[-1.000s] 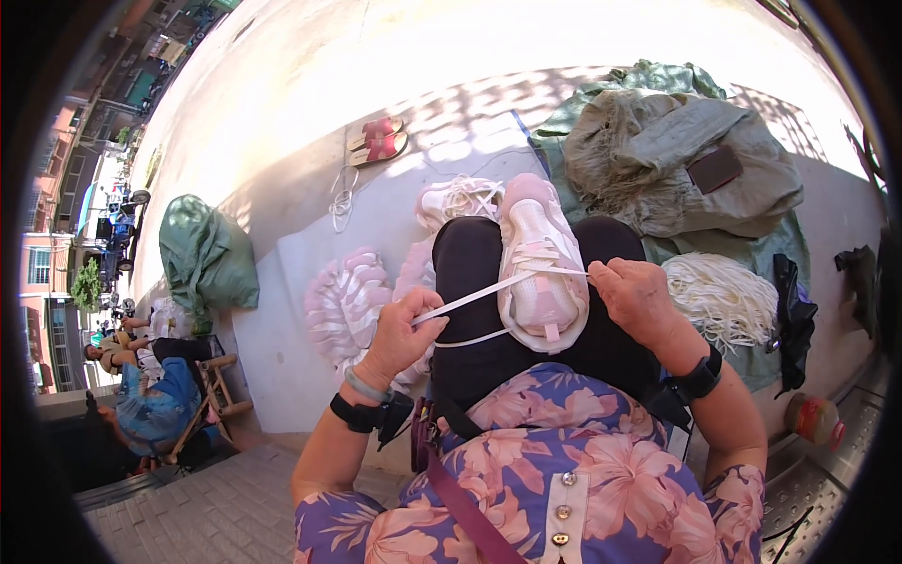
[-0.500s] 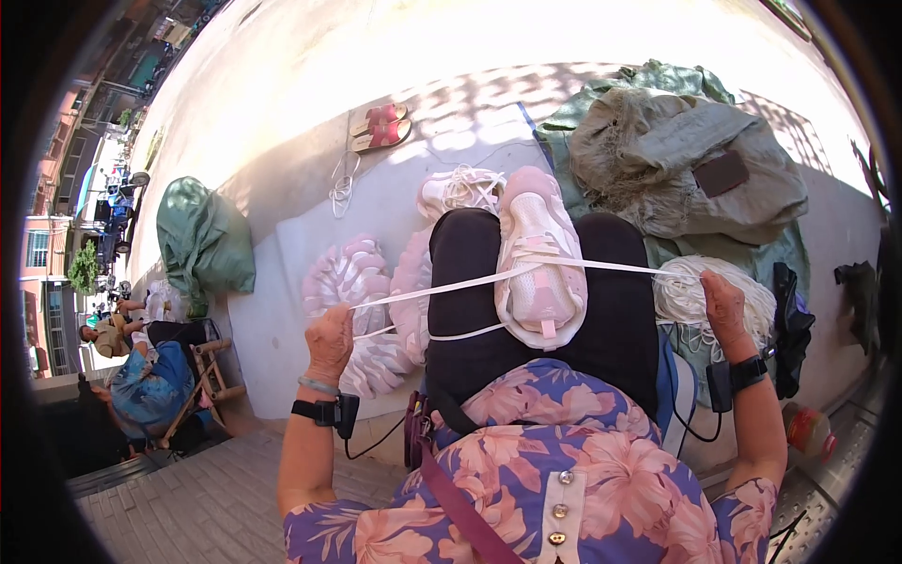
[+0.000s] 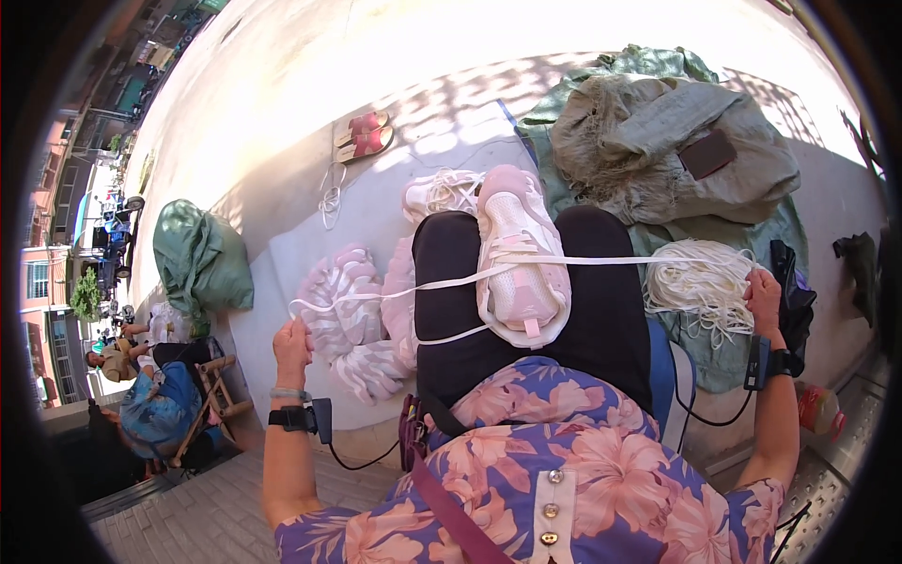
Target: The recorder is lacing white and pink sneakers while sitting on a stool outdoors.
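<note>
Left grip (image 3: 293, 346) and right grip (image 3: 765, 299) pinching white lace (image 3: 601, 259), pink-and-white shoe (image 3: 507, 228) between, any markings too small to read

To the right of the pink-and-white shoe (image 3: 512, 221), on the near side of the white lace (image 3: 611, 259), your right hand (image 3: 763, 296) could pass over your right thigh (image 3: 611, 324). The lace bars the way on both sides of the shoe, and a lower strand (image 3: 460, 337) crosses your left thigh (image 3: 446, 268) beside its heel. Stacked shoes (image 3: 343, 291) crowd its left; a lace pile (image 3: 695, 277) and, farther ahead, a slumped sack (image 3: 648, 150) block its right. How high the lace runs over that pile is hard to judge from above.
</note>
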Demonstrator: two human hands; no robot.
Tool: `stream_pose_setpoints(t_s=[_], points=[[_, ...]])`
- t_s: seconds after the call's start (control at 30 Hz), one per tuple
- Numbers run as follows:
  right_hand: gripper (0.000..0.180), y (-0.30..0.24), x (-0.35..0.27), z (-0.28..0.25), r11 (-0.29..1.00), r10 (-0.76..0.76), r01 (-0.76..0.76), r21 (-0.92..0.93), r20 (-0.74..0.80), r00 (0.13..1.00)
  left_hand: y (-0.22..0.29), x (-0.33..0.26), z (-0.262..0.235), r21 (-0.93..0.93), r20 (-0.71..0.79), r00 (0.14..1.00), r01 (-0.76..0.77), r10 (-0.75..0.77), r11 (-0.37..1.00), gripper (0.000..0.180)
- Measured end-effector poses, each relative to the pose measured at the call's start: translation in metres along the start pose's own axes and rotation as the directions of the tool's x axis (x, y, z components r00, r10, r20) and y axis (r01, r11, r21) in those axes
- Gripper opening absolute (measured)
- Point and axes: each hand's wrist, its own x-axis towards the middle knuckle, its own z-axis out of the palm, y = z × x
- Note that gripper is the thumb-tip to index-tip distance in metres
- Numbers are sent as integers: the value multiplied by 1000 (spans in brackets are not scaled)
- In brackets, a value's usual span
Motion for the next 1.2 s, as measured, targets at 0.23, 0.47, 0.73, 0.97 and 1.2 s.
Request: stream_pose_setpoints(t_s=[0.23,0.47,0.73,0.97,1.2], points=[[22,-192,-123,138,846,-45,-351,402,710,703,127,-86,133,-140,759,651,155,5,978,30],[12,-231,-132,199,808,-306,-157,568,631,713,169,-77,184,-100,726,676,-76,125,992,23],[4,-245,-129,214,650,-315,-225,726,527,789,176,-70,196,-492,490,813,-41,315,870,23],[3,-233,-129,227,693,-544,237,681,278,792,155,-86,187,-358,224,772,-502,594,787,21],[6,-232,-121,228,680,-646,487,548,134,751,155,-93,176,-528,341,873,-129,349,840,18]])
